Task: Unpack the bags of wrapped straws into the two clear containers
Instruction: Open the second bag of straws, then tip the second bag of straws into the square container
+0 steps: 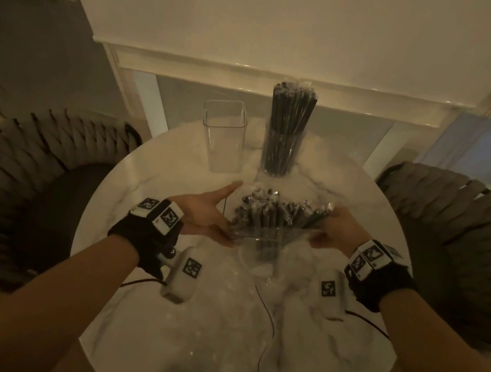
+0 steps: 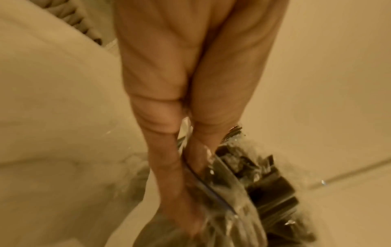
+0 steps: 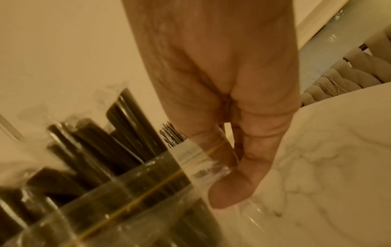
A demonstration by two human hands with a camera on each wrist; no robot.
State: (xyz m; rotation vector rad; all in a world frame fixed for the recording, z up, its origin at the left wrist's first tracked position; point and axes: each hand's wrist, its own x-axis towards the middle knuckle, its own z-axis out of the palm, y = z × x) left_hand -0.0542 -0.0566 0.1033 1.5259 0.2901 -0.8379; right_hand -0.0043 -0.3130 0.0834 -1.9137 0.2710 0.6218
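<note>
Marble tabletop (image 1: 149,316) lay under my fingers. Left hand (image 1: 203,213) and right hand (image 1: 336,231) each pinched an edge of the straw bag (image 1: 276,224) between them; film light, slippery, floppy, so I judged the rim best.

A round marble table (image 1: 322,356) stands between two woven chairs: one (image 1: 21,166) at its left edge, another (image 1: 465,231) at its right

Head view looks steeply down over the round table (image 1: 143,348); both wrist views sit close, sharing the straw bag (image 1: 277,221).
</note>
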